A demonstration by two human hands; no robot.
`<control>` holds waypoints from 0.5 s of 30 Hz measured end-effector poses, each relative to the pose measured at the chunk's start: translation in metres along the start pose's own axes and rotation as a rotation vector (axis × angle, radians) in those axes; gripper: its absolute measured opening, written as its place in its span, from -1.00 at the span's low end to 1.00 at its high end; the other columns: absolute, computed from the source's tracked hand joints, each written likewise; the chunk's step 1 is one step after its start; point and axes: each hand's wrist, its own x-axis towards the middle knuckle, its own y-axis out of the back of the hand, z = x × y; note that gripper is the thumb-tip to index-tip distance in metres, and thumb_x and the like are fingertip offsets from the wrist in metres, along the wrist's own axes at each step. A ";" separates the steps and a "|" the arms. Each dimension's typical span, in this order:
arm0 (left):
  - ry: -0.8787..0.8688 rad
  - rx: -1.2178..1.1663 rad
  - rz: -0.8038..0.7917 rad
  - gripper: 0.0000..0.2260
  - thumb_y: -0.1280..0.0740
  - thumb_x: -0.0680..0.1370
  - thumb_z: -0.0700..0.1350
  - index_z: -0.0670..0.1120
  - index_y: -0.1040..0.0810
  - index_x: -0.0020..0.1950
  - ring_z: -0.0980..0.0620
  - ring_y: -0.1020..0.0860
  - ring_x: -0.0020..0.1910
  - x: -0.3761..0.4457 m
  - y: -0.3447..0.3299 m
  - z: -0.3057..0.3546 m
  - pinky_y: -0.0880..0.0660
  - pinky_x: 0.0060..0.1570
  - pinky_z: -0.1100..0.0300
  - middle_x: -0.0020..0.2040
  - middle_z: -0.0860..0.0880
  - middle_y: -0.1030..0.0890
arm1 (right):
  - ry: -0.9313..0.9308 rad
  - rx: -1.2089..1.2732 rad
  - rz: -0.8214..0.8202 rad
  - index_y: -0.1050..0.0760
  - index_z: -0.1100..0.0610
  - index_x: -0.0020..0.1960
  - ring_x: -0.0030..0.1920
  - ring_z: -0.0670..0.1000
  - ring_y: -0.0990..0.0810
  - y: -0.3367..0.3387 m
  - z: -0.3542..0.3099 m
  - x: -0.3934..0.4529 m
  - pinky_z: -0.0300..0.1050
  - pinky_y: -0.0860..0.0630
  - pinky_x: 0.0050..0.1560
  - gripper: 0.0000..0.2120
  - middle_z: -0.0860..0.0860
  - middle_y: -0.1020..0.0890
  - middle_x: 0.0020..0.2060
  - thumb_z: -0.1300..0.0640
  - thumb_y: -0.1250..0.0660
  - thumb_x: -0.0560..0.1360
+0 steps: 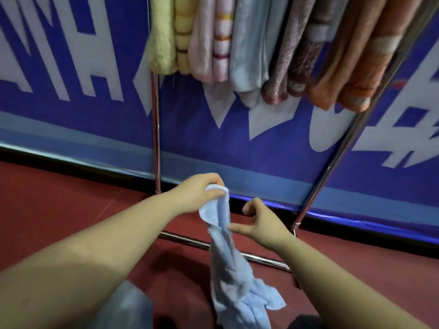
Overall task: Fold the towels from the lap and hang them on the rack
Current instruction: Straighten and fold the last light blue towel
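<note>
A light blue towel [234, 269] hangs crumpled from my left hand [202, 193], which pinches its top corner just below the middle of the view. My right hand [259, 222] is beside the towel's upper part, thumb touching its edge and fingers curled apart with nothing gripped. The towel's lower end bunches near the bottom edge of the view. A metal rack [156, 138] stands ahead, with several folded towels [249, 48] in yellow, pink, grey, brown and orange hanging along its top.
The rack's bottom bar [261, 258] crosses the red floor [59, 198] right behind the hanging towel. Its slanted right post [332, 167] rises to the upper right. A blue banner with white letters [71, 79] covers the wall behind. A grey cloth [126, 307] lies at the bottom left.
</note>
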 end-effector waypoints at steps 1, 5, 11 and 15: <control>-0.037 0.012 -0.030 -0.99 -0.30 0.45 -0.03 0.08 -0.50 -0.16 0.09 -0.55 -0.11 -0.009 0.000 0.012 -0.43 -0.05 0.18 -0.15 0.06 -0.60 | 0.011 0.118 0.007 -0.38 0.03 0.07 -0.02 -0.10 -0.49 0.008 -0.012 -0.008 -0.23 -0.41 0.01 -0.48 -0.12 -0.51 -0.01 -0.08 -0.55 0.26; -0.078 -0.151 0.027 -0.82 -0.44 0.41 -0.14 0.14 -0.53 -0.16 0.35 -0.51 -0.19 -0.039 -0.003 0.041 -0.40 -0.13 0.46 -0.19 0.17 -0.59 | 0.103 0.406 -0.183 -0.50 0.07 0.10 0.06 -0.14 -0.60 0.027 -0.039 -0.037 -0.20 -0.48 0.15 -0.69 -0.11 -0.63 0.03 0.06 -0.48 0.40; 0.066 -0.580 0.027 -0.62 -0.42 0.39 -0.37 0.03 -0.44 0.03 0.10 -0.61 -0.22 -0.053 0.002 0.043 -0.51 -0.17 0.33 -0.20 0.00 -0.64 | 0.093 0.611 -0.158 -0.45 0.10 -0.26 -0.27 -0.07 -0.49 0.028 -0.045 -0.051 -0.24 -0.38 -0.15 -0.82 0.02 -0.56 -0.34 0.22 -0.42 0.44; 0.076 -0.710 0.012 -0.62 -0.41 0.42 -0.35 0.01 -0.45 0.10 0.12 -0.64 -0.22 -0.054 0.008 0.039 -0.54 -0.15 0.34 -0.21 0.00 -0.69 | 0.096 0.669 -0.128 -0.45 0.08 -0.26 -0.25 0.01 -0.46 0.033 -0.047 -0.048 -0.16 -0.38 -0.18 -0.80 0.11 -0.50 -0.31 0.24 -0.47 0.39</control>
